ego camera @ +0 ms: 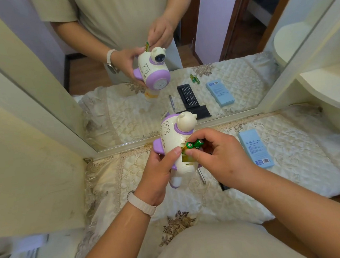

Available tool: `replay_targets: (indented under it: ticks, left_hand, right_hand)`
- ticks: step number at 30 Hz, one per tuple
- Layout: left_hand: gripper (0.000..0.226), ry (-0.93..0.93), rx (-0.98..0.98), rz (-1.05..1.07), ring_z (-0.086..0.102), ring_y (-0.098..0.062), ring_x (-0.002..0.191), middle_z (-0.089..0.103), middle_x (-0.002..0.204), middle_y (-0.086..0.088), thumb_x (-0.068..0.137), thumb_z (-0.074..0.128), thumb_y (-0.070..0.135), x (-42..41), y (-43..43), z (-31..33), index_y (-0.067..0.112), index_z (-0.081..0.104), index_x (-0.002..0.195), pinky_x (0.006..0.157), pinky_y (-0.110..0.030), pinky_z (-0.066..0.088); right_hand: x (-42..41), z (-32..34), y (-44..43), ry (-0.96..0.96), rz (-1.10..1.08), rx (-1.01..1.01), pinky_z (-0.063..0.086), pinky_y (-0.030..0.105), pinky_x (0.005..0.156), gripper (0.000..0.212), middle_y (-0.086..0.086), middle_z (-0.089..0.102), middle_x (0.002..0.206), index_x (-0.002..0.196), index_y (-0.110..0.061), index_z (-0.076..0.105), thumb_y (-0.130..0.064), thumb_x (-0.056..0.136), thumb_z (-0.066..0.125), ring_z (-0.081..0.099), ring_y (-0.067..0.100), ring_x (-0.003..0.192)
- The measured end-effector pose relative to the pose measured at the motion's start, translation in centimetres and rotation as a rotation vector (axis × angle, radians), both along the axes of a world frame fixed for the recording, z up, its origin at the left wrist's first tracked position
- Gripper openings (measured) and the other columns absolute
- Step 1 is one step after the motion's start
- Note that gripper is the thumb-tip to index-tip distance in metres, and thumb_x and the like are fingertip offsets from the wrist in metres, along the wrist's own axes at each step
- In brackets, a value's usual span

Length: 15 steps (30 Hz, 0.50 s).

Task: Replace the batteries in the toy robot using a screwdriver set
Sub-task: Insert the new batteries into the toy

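Your left hand [158, 170] grips toy robot [171, 134] above quilted cloth [123, 173]; your right hand [224, 157] pinches two green batteries [194, 144] at open compartment.

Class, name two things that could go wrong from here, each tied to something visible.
The right hand pinches two green batteries together at the open compartment; one may slip or seat backwards. The left hand holds the toy robot off the quilted cloth; it could drop.

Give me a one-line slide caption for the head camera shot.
The left hand holds the toy robot while the right hand pinches green batteries at its open compartment.
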<state>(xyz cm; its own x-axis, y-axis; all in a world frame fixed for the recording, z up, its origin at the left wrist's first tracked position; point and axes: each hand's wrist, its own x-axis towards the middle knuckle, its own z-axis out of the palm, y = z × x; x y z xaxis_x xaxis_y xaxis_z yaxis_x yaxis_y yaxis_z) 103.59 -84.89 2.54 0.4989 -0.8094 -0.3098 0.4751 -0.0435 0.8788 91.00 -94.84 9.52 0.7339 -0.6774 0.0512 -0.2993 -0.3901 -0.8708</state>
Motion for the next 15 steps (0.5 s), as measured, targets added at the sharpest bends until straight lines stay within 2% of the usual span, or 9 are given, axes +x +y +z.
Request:
replay_targets:
  ticks: [3,5,7,9,12,13,15]
  left_hand:
    - [0.073,0.005,0.010,0.005,0.069,-0.028,0.104,0.071,0.117,-0.013,0.066,0.077,0.039,0.0,-0.1,0.0,0.010,0.055,0.129,0.076,-0.037,0.059]
    - [0.073,-0.001,0.016,-0.004,0.067,-0.036,0.111,0.069,0.122,-0.016,0.068,0.078,0.039,0.0,-0.2,0.0,0.010,0.054,0.131,0.086,-0.051,0.058]
    - [0.071,-0.008,0.024,-0.007,0.066,-0.039,0.111,0.069,0.122,-0.017,0.069,0.077,0.038,0.0,-0.1,-0.2,0.011,0.054,0.130,0.091,-0.057,0.055]
    - [0.066,-0.016,0.032,-0.012,0.065,-0.046,0.111,0.068,0.122,-0.018,0.071,0.077,0.038,0.1,0.0,-0.5,0.013,0.055,0.129,0.093,-0.060,0.053]
    - [0.065,-0.016,0.046,-0.024,0.060,-0.055,0.112,0.065,0.125,-0.023,0.074,0.078,0.038,0.0,0.1,-0.9,0.014,0.054,0.130,0.096,-0.070,0.046]
    - [0.067,-0.012,0.052,-0.026,0.060,-0.055,0.112,0.065,0.125,-0.024,0.074,0.078,0.039,-0.1,0.0,-0.9,0.014,0.054,0.130,0.096,-0.070,0.046]
    - [0.069,-0.017,0.063,-0.033,0.060,-0.053,0.112,0.066,0.125,-0.023,0.072,0.078,0.039,-0.3,0.0,-0.7,0.013,0.053,0.131,0.096,-0.069,0.046]
  right_hand:
    - [-0.2,-0.1,0.1,-0.055,-0.048,0.010,0.054,0.030,0.068,0.030,-0.008,0.065,0.075,0.082,-0.043,0.060,-0.018,0.080,0.077,0.059,0.010,0.070]
    - [-0.3,0.2,0.3,-0.097,-0.068,0.005,0.050,0.019,0.060,0.033,-0.006,0.064,0.074,0.081,-0.042,0.059,-0.014,0.080,0.077,0.059,0.007,0.067]
    - [-0.6,0.4,0.2,-0.140,-0.088,0.004,0.045,0.007,0.056,0.037,-0.004,0.063,0.073,0.081,-0.041,0.058,-0.009,0.080,0.076,0.058,-0.001,0.065]
    - [-0.9,0.4,-0.2,-0.174,-0.111,0.010,0.049,0.012,0.061,0.036,-0.005,0.064,0.075,0.079,-0.041,0.061,-0.008,0.080,0.076,0.060,0.000,0.068]
    - [-1.2,0.0,-1.1,-0.160,-0.131,0.032,0.056,0.034,0.071,0.035,-0.012,0.066,0.081,0.083,-0.045,0.063,-0.013,0.079,0.077,0.062,0.012,0.071]
    - [-1.3,-0.2,-1.2,-0.150,-0.135,0.035,0.056,0.037,0.072,0.035,-0.011,0.066,0.081,0.084,-0.045,0.063,-0.013,0.079,0.077,0.062,0.014,0.072]
    - [-1.4,-0.3,-1.3,-0.133,-0.129,0.027,0.056,0.033,0.071,0.033,-0.011,0.065,0.081,0.082,-0.043,0.063,-0.014,0.079,0.077,0.061,0.012,0.070]
